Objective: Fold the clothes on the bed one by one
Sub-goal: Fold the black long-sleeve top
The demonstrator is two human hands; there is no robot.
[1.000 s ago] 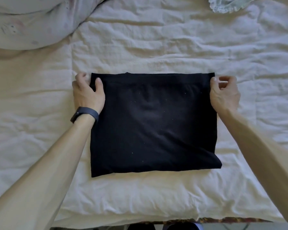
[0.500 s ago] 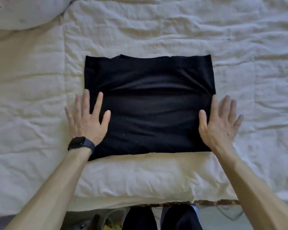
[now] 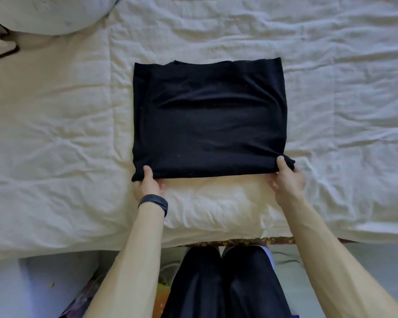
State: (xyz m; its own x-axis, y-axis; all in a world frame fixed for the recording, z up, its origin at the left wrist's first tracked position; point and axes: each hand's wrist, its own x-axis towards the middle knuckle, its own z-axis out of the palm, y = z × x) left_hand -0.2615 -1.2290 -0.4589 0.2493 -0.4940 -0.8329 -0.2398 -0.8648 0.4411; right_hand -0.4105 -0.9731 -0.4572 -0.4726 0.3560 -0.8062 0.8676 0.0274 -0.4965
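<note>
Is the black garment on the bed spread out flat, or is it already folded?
Folded. The black garment lies as a compact rectangle with layered edges on the bed; the left hand and right hand pinch its near corners.

Soft, even daylight falls on the bedspread (image 3: 331,111), cooler and whiter on the right, warmer and creamier on the left. Its wrinkles cast only faint, shallow shadows. The black cloth (image 3: 207,115) is so dark that its folds barely show, save a dull sheen across the middle. The whole picture is slightly soft. Toward the bottom the wide lens stretches the forearms (image 3: 133,260), and the floor (image 3: 44,283) looks washed out and bluish.
</note>
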